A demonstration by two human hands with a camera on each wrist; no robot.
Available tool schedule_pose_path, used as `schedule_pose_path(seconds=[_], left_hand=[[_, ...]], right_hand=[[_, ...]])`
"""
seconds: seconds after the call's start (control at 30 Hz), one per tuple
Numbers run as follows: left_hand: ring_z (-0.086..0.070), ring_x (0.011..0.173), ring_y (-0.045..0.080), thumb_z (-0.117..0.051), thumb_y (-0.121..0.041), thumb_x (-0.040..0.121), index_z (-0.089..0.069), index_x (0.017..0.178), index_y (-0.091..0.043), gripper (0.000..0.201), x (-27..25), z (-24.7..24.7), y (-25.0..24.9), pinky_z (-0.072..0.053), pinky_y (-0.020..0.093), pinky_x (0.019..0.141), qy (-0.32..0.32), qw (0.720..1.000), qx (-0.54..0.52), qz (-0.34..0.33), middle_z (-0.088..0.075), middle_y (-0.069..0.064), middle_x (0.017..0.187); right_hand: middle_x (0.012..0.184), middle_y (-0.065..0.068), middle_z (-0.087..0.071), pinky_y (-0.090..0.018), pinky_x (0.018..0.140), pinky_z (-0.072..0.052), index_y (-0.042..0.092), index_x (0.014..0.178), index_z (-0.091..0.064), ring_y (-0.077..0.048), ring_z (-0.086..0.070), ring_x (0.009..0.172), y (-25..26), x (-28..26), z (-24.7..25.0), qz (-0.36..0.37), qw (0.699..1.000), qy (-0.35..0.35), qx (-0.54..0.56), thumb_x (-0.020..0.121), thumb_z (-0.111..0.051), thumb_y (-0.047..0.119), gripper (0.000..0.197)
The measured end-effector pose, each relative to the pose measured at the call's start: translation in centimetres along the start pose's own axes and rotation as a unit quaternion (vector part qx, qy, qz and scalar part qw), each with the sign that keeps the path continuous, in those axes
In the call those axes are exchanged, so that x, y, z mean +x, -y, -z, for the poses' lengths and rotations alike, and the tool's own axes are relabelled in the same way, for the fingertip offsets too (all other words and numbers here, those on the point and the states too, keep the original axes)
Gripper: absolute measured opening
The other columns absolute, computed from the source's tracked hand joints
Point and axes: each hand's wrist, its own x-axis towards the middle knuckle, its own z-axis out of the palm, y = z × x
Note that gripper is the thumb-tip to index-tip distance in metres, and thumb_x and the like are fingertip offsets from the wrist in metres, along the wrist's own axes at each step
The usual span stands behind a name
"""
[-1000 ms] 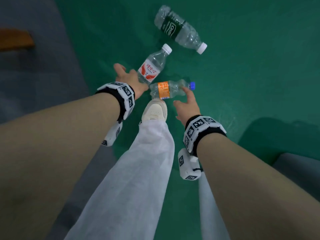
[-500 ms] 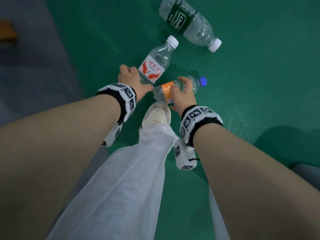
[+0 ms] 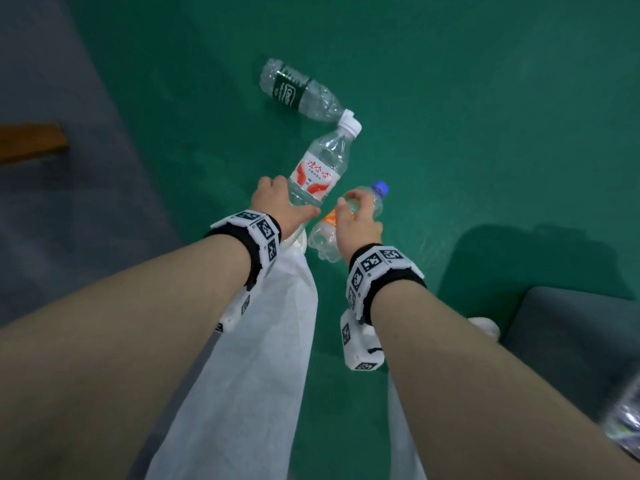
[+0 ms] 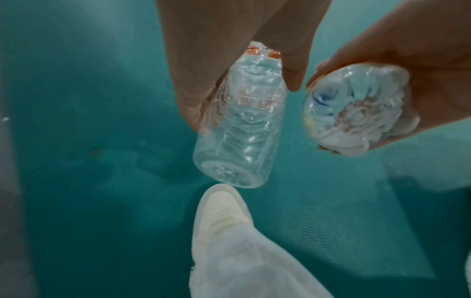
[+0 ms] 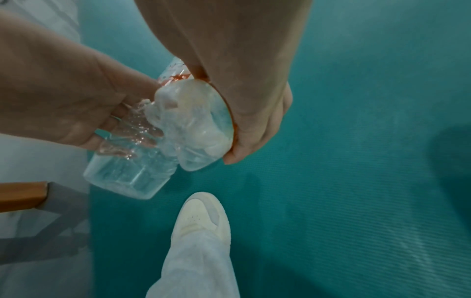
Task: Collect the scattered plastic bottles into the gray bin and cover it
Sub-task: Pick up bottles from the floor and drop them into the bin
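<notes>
Green floor (image 3: 485, 98) fills most of the head view; gray carpet (image 3: 52, 220) runs down the left of the frame. Left hand (image 3: 280, 206) is wrapped round the lower body of the red-label bottle (image 3: 318, 168), lifted clear of the floor. Right hand (image 3: 358, 220) grips the orange-label bottle (image 3: 329, 233) about its middle, blue cap pointing to the top of the frame. Green-label bottle (image 3: 298, 93) lies on its side at upper centre, untouched. Gray bin (image 3: 571, 341) sits at lower right, something crinkled and clear just showing at its edge. Lid not in view. Risks, as judged: both bottles are thin and empty, so a tight squeeze could buckle them and a loose hold let one slip; the two bases nearly touch and may knock together.
</notes>
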Motion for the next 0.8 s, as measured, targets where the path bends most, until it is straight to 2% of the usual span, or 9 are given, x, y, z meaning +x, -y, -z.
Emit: schedule_pose_path(seconds=[0.13, 0.2, 0.3, 0.37, 0.4, 0.5, 0.57, 0.7, 0.8], left_hand=[[-0.05, 0.113, 0.026, -0.072, -0.045, 0.076, -0.044, 0.128, -0.006, 0.071, -2.3, -1.5, -2.9, -0.044, 0.037, 0.098, 0.012, 1.0, 0.01, -0.008, -0.041, 0.011, 0.127], [-0.049, 0.115, 0.027, -0.071, -0.045, 0.076, -0.044, 0.13, -0.006, 0.071, -4.4, -2.9, -5.3, -0.043, 0.039, 0.1, 0.013, 1.0, 0.012, -0.02, -0.041, 0.011, 0.129], [-0.049, 0.116, 0.027, -0.069, -0.045, 0.078, -0.042, 0.131, -0.007, 0.071, -7.3, -4.9, -8.8, -0.044, 0.039, 0.099, 0.027, 0.999, 0.023, -0.04, -0.041, 0.011, 0.131], [-0.053, 0.109, 0.025, -0.069, -0.044, 0.078, -0.045, 0.127, -0.009, 0.065, -9.5, -6.8, -11.0, -0.046, 0.036, 0.091, 0.041, 0.997, 0.025, -0.058, -0.047, 0.01, 0.125], [-0.055, 0.104, 0.023, -0.069, -0.043, 0.078, -0.047, 0.123, -0.01, 0.06, -10.6, -7.6, -12.0, -0.047, 0.033, 0.086, 0.047, 0.996, 0.025, -0.071, -0.051, 0.008, 0.121], [-0.055, 0.093, 0.017, -0.07, -0.041, 0.079, -0.051, 0.113, -0.013, 0.049, -13.7, -10.0, -14.8, -0.043, 0.028, 0.076, 0.067, 0.991, 0.037, -0.108, -0.056, 0.001, 0.107], [-0.053, 0.088, 0.015, -0.07, -0.041, 0.079, -0.051, 0.109, -0.015, 0.044, -15.9, -11.9, -16.8, -0.039, 0.025, 0.072, 0.076, 0.986, 0.056, -0.135, -0.055, -0.002, 0.1], [-0.059, 0.088, 0.015, -0.07, -0.049, 0.076, -0.053, 0.106, -0.017, 0.047, -19.1, -14.7, -20.3, -0.049, 0.029, 0.077, 0.074, 0.98, 0.062, -0.174, -0.06, -0.003, 0.099], [-0.059, 0.084, 0.009, -0.072, -0.047, 0.075, -0.054, 0.107, -0.02, 0.046, -22.4, -17.4, -23.8, -0.05, 0.026, 0.075, 0.09, 0.977, 0.064, -0.181, -0.061, -0.007, 0.096]], right_hand=[[0.133, -0.019, -0.037, -0.027, 0.077, -0.034, 0.039, 0.141, -0.031, -0.008, -0.04, 0.064, -1.1, -2.3, 3.3, 0.008, 0.999, -0.005, 0.042, 0.1, -0.039, 0.04, 0.042], [0.135, -0.019, -0.035, -0.027, 0.081, -0.031, 0.045, 0.146, -0.019, -0.014, -0.043, 0.068, -2.4, -3.7, 6.4, 0.004, 0.996, -0.017, 0.087, 0.098, -0.045, 0.041, 0.055], [0.142, -0.017, -0.035, -0.028, 0.084, -0.03, 0.046, 0.149, -0.007, -0.028, -0.05, 0.096, -5.2, -4.9, 10.5, 0.007, 0.99, -0.046, 0.134, 0.094, -0.053, 0.04, 0.072], [0.145, -0.013, -0.035, -0.027, 0.085, -0.03, 0.043, 0.15, -0.005, -0.03, -0.051, 0.115, -7.8, -5.8, 13.5, 0.0, 0.984, -0.069, 0.162, 0.093, -0.057, 0.039, 0.077], [0.144, -0.013, -0.036, -0.027, 0.085, -0.03, 0.041, 0.149, -0.006, -0.03, -0.052, 0.114, -8.8, -6.3, 14.7, -0.007, 0.982, -0.078, 0.173, 0.092, -0.059, 0.038, 0.078], [0.135, -0.012, -0.044, -0.025, 0.083, -0.034, 0.038, 0.148, -0.012, -0.023, -0.05, 0.09, -11.6, -6.8, 18.2, -0.022, 0.969, -0.112, 0.217, 0.089, -0.062, 0.034, 0.078], [0.132, -0.012, -0.048, -0.026, 0.082, -0.036, 0.036, 0.149, -0.013, -0.022, -0.049, 0.087, -13.5, -7.0, 21.0, -0.029, 0.96, -0.129, 0.247, 0.086, -0.063, 0.031, 0.08], [0.13, -0.011, -0.051, -0.029, 0.081, -0.04, 0.032, 0.15, -0.01, -0.023, -0.057, 0.093, -16.7, -7.9, 25.6, -0.024, 0.945, -0.149, 0.289, 0.081, -0.066, 0.027, 0.089], [0.132, -0.011, -0.051, -0.039, 0.096, -0.046, 0.034, 0.148, -0.011, -0.026, -0.059, 0.109, -20.0, -9.3, 29.8, -0.03, 0.933, -0.146, 0.329, 0.072, -0.069, 0.035, 0.096]])
